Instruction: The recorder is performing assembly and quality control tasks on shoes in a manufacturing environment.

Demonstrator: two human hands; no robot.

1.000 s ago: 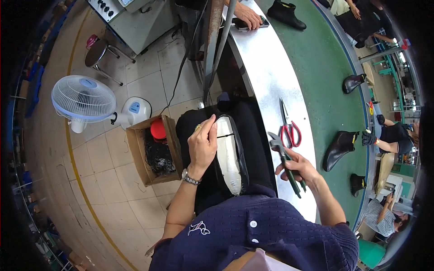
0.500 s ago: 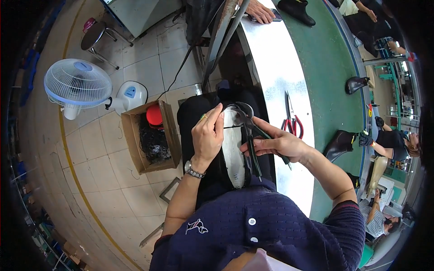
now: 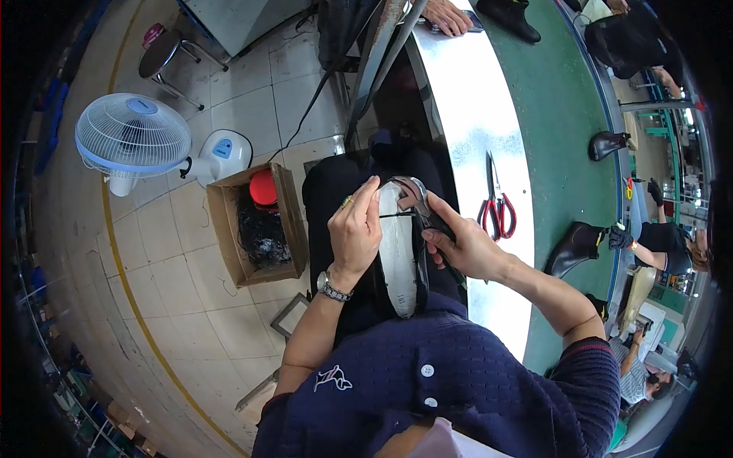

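A dark shoe with its pale underside (image 3: 400, 263) facing up lies on my lap, its far end between my hands. My left hand (image 3: 356, 238) presses along its left edge, fingers together and pointing away from me. Metal pincers (image 3: 414, 197) with dark green handles are in my right hand (image 3: 475, 250), which squeezes the handles closed. The pincers' head rests on the far right edge of the shoe; what its jaws bite is too small to tell. A thin black line crosses the underside below the jaws.
To my right is a shiny metal ledge (image 3: 489, 99) bearing red-handled nippers (image 3: 496, 210). Beyond it, a green belt (image 3: 561, 130) carries dark boots (image 3: 573, 248). Another person's hand (image 3: 449, 17) rests at the far end. On my left stand a cardboard box (image 3: 229, 237) and a fan (image 3: 134, 136).
The pincers' handles, spread apart before, are now squeezed together in my right hand. My left hand keeps its place on the shoe.
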